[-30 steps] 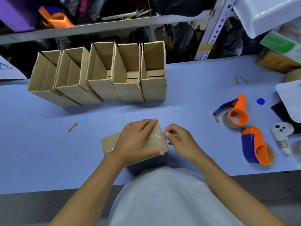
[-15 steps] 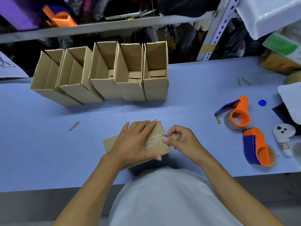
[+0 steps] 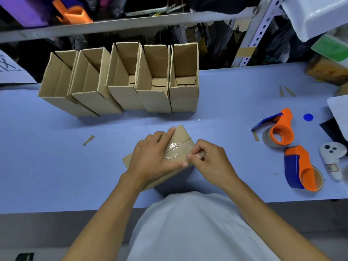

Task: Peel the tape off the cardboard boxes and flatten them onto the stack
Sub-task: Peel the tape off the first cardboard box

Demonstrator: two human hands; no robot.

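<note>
1. Cardboard is what you are working on: a small brown corrugated box [image 3: 178,140] is lying on the blue tabletop [image 3: 56,166], close to the near edge and right in front of you.
2. Your left hand [image 3: 150,157] is lying spread over the box top, fingers fairly straight, pressing it down.
3. Your right hand [image 3: 209,162] is pinching the loose end of the clear crinkled tape strip [image 3: 176,150] between thumb and forefinger, the other fingers curled in.
4. Part of the tape is lifting off the seam, but some of it is clinging to the cardboard under your left hand, so this peel is only partly done.
5. Five open brown cardboard boxes [image 3: 122,81] are standing in a row at the back, none flattened.
6. No flattened stack is showing anywhere, so judging by that, nearly all the work is waiting for you.
</note>
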